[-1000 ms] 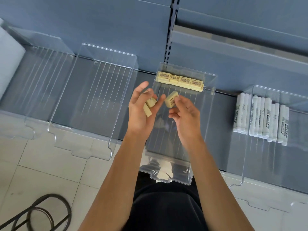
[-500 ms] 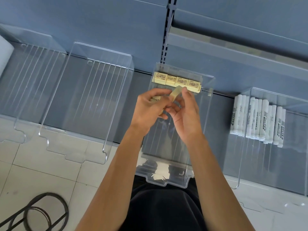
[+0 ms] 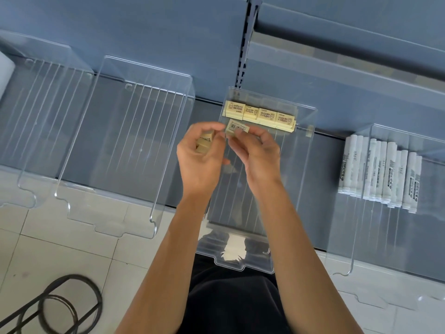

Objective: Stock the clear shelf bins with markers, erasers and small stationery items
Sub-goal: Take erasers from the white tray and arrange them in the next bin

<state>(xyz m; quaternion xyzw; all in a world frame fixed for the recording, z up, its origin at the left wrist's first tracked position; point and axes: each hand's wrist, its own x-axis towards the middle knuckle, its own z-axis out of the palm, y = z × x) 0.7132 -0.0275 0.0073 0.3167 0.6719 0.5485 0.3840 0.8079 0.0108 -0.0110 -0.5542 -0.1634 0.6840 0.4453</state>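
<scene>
Pinching an eraser [image 3: 237, 128], right hand [image 3: 261, 154] (left hand [image 3: 199, 160] cupping spares [image 3: 204, 142]) over bin [image 3: 243, 203].

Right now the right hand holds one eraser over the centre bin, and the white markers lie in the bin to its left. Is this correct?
Wrong in one point: the head view shows the white markers in the bin right of the centre bin, not left. The right hand does hold one eraser over it.

Barcode-up cream eraser [image 3: 237, 129] over clear bin [image 3: 304, 141], just beside back eraser row [image 3: 260, 115]
</scene>
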